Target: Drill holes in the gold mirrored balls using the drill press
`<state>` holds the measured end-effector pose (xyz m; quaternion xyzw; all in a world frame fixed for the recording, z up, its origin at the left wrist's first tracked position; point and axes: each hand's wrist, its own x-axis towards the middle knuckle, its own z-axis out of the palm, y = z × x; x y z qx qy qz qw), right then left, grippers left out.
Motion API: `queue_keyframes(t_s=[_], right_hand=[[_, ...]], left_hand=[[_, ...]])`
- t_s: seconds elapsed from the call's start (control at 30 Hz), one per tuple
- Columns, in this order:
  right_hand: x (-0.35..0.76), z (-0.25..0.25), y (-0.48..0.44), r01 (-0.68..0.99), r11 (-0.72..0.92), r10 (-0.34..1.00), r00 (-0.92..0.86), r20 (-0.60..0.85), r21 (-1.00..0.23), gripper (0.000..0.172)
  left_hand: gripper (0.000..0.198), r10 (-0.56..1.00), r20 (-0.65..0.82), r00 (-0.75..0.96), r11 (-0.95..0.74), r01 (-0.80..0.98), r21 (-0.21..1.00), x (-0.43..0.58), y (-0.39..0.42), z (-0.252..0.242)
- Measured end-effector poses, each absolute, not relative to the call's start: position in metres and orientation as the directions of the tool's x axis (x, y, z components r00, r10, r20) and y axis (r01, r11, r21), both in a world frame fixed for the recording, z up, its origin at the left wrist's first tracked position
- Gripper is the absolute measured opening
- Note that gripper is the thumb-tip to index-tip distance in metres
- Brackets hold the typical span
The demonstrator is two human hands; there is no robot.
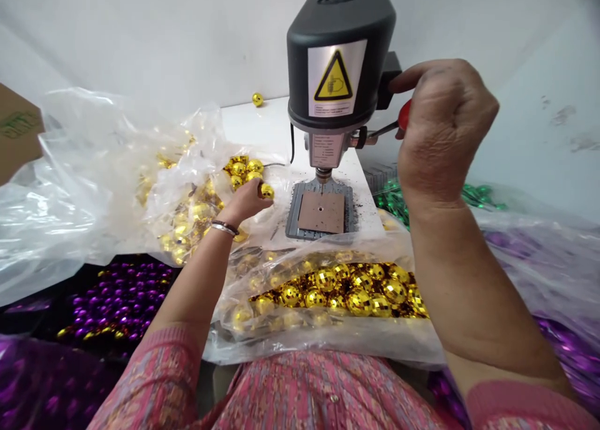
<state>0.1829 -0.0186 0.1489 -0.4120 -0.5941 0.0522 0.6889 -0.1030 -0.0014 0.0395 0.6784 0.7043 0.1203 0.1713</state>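
Note:
My left hand (249,200) pinches a shiny gold faceted ball (267,192) left of the bench drill press (341,55). More gold balls (239,169) lie in and by the clear plastic bag (178,186) just behind that hand. My right hand (443,130) is raised at the drill's right side, with its fingers bent round the red knob (404,114) of the feed lever. Below the chuck (323,174), a brown square plate (321,212) with a small hole at its middle rests on the grey drill base (293,220). No ball sits on the plate.
An open plastic bag of gold balls (360,292) lies in front of me. Purple beads (122,299) are at lower left, green ones (394,197) to the right. One gold ball (257,99) sits at the white table's (244,127) back edge. Dark shavings surround the base.

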Motion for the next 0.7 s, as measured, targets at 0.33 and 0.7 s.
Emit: queue_keyframes(t_s=[0.33,0.7], right_hand=[[0.177,0.173,-0.01,0.388,0.544,0.654,0.36,0.665,-0.744,0.034],[0.177,0.187,-0.013,0.378,0.418,0.779,0.318,0.54,-0.826,0.039]], left_hand=[[0.062,0.88,-0.336,0.335,0.352,0.014,0.936,-0.045,-0.025,0.03],[0.047,0.948,-0.29,0.133,0.255,0.234,0.938,-0.009,-0.014,0.012]])
